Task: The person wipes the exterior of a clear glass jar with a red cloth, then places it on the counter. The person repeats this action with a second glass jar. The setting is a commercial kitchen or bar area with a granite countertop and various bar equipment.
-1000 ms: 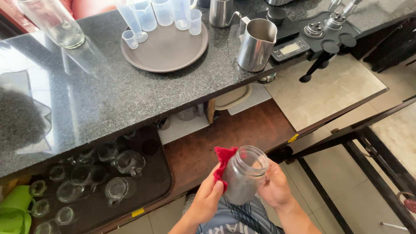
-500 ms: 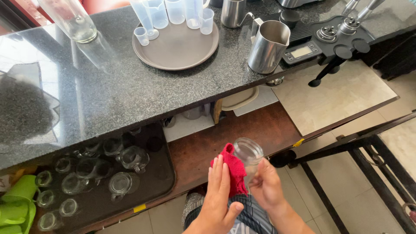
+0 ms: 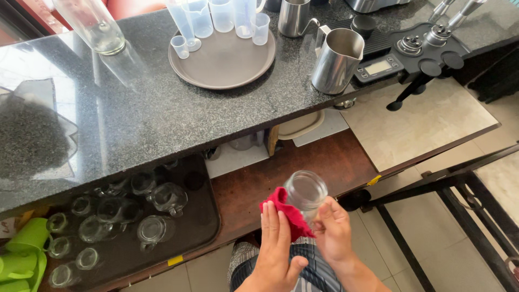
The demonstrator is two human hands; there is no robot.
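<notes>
From my seat, the lower part of the glass jar (image 3: pixel 306 190) is hidden behind the red cloth (image 3: pixel 286 215) and my right hand (image 3: pixel 333 233). My left hand (image 3: pixel 277 250) runs off the near edge at the wrist. Far left, the clear bottle (image 3: pixel 92 24) is cut by the top edge. The green thing (image 3: pixel 19 259) near left is cropped; I cannot tell what it is.

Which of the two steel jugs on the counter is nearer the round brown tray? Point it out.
The smaller steel jug with the long spout, just beyond the round brown tray's right rim; the larger steel jug stands farther right, by the scale.
</notes>
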